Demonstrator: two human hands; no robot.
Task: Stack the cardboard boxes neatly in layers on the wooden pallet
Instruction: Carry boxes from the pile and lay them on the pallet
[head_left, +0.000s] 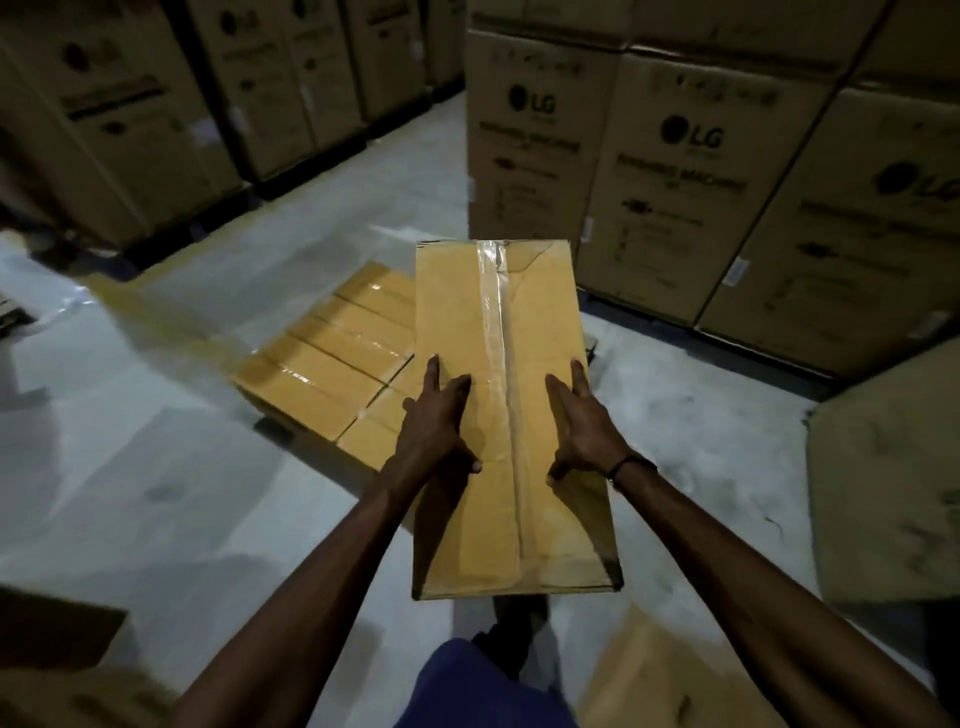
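Dim warehouse, grey concrete floor (171, 395). Tall printed appliance cartons (670, 192) stacked at right and along the back left. A long taped cardboard box (498, 322) is held out in front of the person, lengthwise away from the body, clear tape strip down its top.

Left hand (436, 426) lies on the box's left top edge, fingers straight and spread, some wrapping down the side, thumb on top pointing in. Right hand (582, 421) mirrors it on the right edge, fingers stretched forward, thumb on top; dark band on that wrist. Both hands are flat and spread, pressing the box between them, apart with the tape strip running between.

Beyond and left of the held box, a low layer of stacked boxes (332, 364) sits side by side near the floor; whatever carries them is mostly hidden. Another carton (893, 493) at far right.
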